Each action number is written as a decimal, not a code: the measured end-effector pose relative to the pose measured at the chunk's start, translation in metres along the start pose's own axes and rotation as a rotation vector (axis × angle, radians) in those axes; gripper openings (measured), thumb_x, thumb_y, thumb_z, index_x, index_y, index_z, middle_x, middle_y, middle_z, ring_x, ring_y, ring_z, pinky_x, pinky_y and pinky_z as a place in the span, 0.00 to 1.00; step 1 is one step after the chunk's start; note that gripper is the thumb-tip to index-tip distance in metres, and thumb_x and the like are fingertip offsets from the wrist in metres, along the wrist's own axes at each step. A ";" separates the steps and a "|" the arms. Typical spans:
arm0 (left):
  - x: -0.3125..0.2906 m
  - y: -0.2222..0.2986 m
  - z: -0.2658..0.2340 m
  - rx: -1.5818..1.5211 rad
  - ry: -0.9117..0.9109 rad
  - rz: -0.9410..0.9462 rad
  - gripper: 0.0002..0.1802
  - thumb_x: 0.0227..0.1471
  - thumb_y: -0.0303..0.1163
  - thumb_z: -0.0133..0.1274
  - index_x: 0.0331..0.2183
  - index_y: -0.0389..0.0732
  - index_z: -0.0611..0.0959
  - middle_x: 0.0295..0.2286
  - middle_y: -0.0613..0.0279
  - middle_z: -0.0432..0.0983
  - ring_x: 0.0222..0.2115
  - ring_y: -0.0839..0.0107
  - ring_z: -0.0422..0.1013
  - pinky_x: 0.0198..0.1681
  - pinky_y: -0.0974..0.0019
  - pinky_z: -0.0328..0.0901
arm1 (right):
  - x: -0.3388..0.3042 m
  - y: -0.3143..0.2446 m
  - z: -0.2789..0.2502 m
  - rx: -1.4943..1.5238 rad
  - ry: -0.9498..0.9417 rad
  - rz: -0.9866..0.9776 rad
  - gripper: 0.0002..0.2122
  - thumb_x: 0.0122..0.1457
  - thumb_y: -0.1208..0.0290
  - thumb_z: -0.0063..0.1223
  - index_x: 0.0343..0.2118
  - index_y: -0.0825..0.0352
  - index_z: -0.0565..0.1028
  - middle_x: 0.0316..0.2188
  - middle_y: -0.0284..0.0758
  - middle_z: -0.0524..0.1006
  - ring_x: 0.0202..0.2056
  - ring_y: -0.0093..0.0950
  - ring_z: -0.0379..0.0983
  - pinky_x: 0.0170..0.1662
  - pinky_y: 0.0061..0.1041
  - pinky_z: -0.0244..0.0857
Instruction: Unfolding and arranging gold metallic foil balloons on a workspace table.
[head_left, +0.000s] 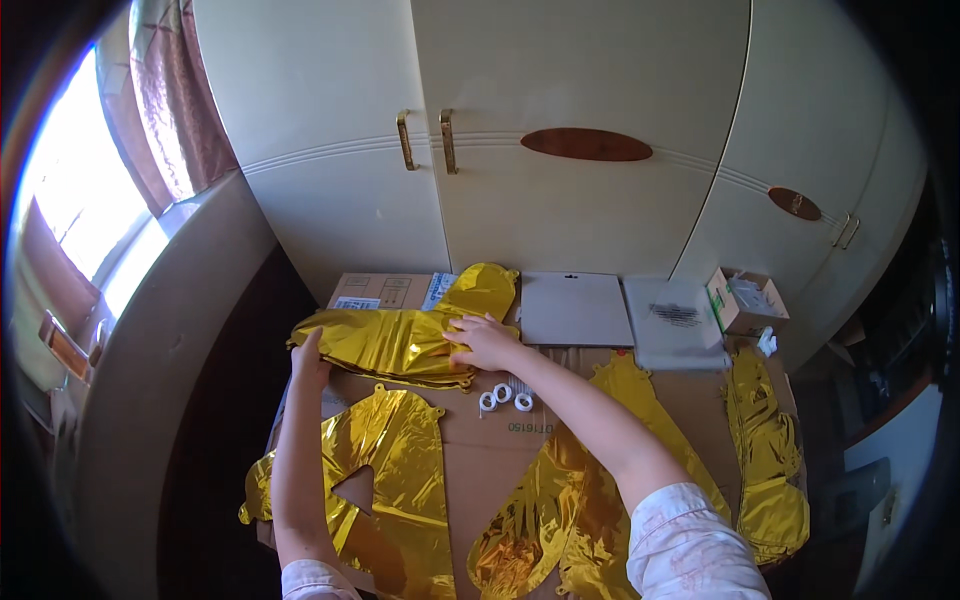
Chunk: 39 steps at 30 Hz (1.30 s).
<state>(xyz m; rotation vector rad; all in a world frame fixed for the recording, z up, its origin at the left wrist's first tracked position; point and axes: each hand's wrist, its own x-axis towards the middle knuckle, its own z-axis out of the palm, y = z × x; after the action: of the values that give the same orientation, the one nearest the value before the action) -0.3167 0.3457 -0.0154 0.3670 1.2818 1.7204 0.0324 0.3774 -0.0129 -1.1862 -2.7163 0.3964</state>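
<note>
Some foil: left grip clasping, right grip spread atop.

Window glares white at left; edges bend, dim right perhaps blurred.

A cream wardrobe spanned the far side, with brass handles and brown oval plaques on its front. To the left, a pink curtain hung beside a bright window. Along the far edge of the cardboard, from left to right, were a brown carton, a pale flat box, a whitish packet and an open box, a white scrap near its base.
</note>
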 end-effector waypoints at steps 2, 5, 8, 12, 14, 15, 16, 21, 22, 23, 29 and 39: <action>-0.009 0.012 -0.010 0.099 0.048 0.017 0.21 0.51 0.31 0.55 0.46 0.33 0.73 0.41 0.52 0.74 0.41 0.62 0.73 0.43 0.60 0.67 | 0.002 0.002 0.009 0.068 0.065 0.043 0.22 0.60 0.49 0.47 0.55 0.51 0.71 0.61 0.33 0.62 0.64 0.34 0.52 0.65 0.49 0.41; -0.002 0.029 -0.045 0.457 0.202 0.135 0.35 0.48 0.38 0.57 0.55 0.34 0.65 0.51 0.49 0.65 0.52 0.56 0.64 0.52 0.54 0.62 | 0.013 -0.014 0.003 0.040 0.254 0.019 0.14 0.62 0.56 0.45 0.44 0.53 0.78 0.55 0.34 0.70 0.59 0.34 0.60 0.64 0.50 0.45; -0.044 0.035 -0.023 0.729 0.126 0.390 0.41 0.45 0.37 0.61 0.58 0.37 0.62 0.53 0.47 0.60 0.53 0.55 0.60 0.55 0.55 0.58 | 0.023 -0.017 -0.048 0.053 0.383 -0.030 0.10 0.60 0.62 0.47 0.34 0.59 0.79 0.44 0.35 0.77 0.50 0.36 0.69 0.60 0.51 0.52; -0.128 0.039 0.031 1.080 -0.174 0.876 0.45 0.39 0.34 0.67 0.58 0.40 0.63 0.53 0.46 0.60 0.55 0.52 0.58 0.57 0.54 0.56 | 0.017 -0.039 -0.117 -0.003 0.730 -0.122 0.10 0.57 0.65 0.46 0.28 0.59 0.80 0.30 0.31 0.80 0.39 0.33 0.74 0.50 0.38 0.60; -0.149 0.037 0.050 1.109 -0.228 1.024 0.49 0.37 0.36 0.68 0.58 0.40 0.60 0.52 0.47 0.60 0.54 0.49 0.58 0.58 0.53 0.55 | 0.001 -0.059 -0.145 0.017 0.792 -0.168 0.10 0.58 0.63 0.48 0.27 0.60 0.79 0.28 0.32 0.79 0.36 0.33 0.75 0.50 0.38 0.61; -0.160 0.035 0.060 1.060 -0.231 1.056 0.51 0.37 0.36 0.69 0.59 0.40 0.59 0.52 0.46 0.60 0.54 0.49 0.57 0.58 0.52 0.55 | -0.010 -0.070 -0.157 -0.002 0.806 -0.164 0.10 0.58 0.63 0.49 0.26 0.61 0.78 0.26 0.33 0.79 0.35 0.33 0.75 0.49 0.38 0.62; -0.171 0.033 0.071 1.008 -0.239 1.087 0.52 0.36 0.37 0.69 0.59 0.40 0.58 0.53 0.46 0.59 0.54 0.49 0.57 0.58 0.51 0.54 | -0.021 -0.077 -0.167 -0.025 0.820 -0.156 0.11 0.59 0.62 0.50 0.26 0.63 0.77 0.25 0.33 0.79 0.33 0.34 0.75 0.47 0.38 0.63; -0.191 0.022 0.104 0.558 -0.366 1.052 0.42 0.40 0.26 0.64 0.57 0.43 0.64 0.44 0.50 0.71 0.46 0.55 0.67 0.50 0.57 0.62 | -0.108 -0.117 -0.201 -0.240 0.883 -0.335 0.14 0.58 0.57 0.53 0.24 0.62 0.77 0.21 0.31 0.77 0.29 0.31 0.75 0.45 0.36 0.65; -0.200 0.024 0.114 0.474 -0.359 0.990 0.34 0.42 0.22 0.60 0.54 0.44 0.70 0.41 0.53 0.74 0.43 0.56 0.69 0.48 0.58 0.64 | -0.137 -0.121 -0.213 -0.301 0.869 -0.359 0.14 0.57 0.56 0.54 0.24 0.62 0.77 0.20 0.31 0.76 0.28 0.30 0.75 0.43 0.35 0.65; -0.192 0.033 0.108 0.617 -0.328 1.094 0.27 0.42 0.18 0.56 0.47 0.45 0.76 0.40 0.56 0.76 0.43 0.57 0.69 0.46 0.60 0.64 | -0.160 -0.130 -0.221 -0.344 0.857 -0.399 0.14 0.57 0.56 0.54 0.24 0.62 0.77 0.19 0.31 0.75 0.26 0.30 0.75 0.41 0.33 0.66; -0.274 0.041 0.146 0.986 -0.400 1.276 0.12 0.43 0.20 0.52 0.32 0.43 0.83 0.31 0.62 0.79 0.31 0.63 0.72 0.35 0.64 0.66 | -0.300 -0.135 -0.243 -0.508 0.755 -0.345 0.21 0.50 0.45 0.56 0.32 0.62 0.75 0.15 0.30 0.70 0.19 0.26 0.72 0.24 0.23 0.65; -0.355 0.006 0.209 0.944 -0.720 1.343 0.19 0.40 0.15 0.48 0.36 0.43 0.82 0.31 0.60 0.80 0.22 0.67 0.73 0.29 0.66 0.69 | -0.439 -0.123 -0.220 -0.635 0.609 -0.154 0.21 0.48 0.58 0.60 0.45 0.59 0.74 0.22 0.26 0.72 0.22 0.23 0.74 0.25 0.22 0.70</action>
<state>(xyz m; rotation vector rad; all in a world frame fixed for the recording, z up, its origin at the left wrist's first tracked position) 0.0114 0.1831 0.1737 2.5708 1.2098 1.4215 0.2965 0.0130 0.2193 -0.9701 -2.3876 -0.7757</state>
